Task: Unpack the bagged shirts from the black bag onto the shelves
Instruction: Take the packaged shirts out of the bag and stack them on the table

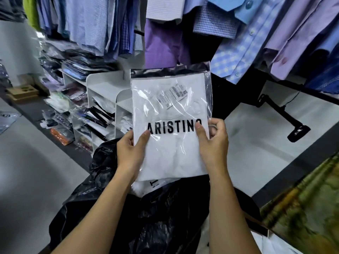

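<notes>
Bagged shirt (170, 110) is showing glossy, wrinkled clear plastic over matt white cloth; black bag (150, 217) is showing thin, crinkled, shiny plastic; shelves (106, 87) are showing smooth matt white finish.

The bagged shirt (170, 110) stands upright between the left hand (128, 153) at its left edge and the right hand (213, 143) at its right edge, above the bag (156, 217). A second bagged shirt (146, 186) lies in the bag's mouth, just beneath. Behind, to the left, stand the shelves (104, 88), with packets (80, 66) stacked on top and in their compartments; hanging shirts (238, 43) are overhead.
</notes>
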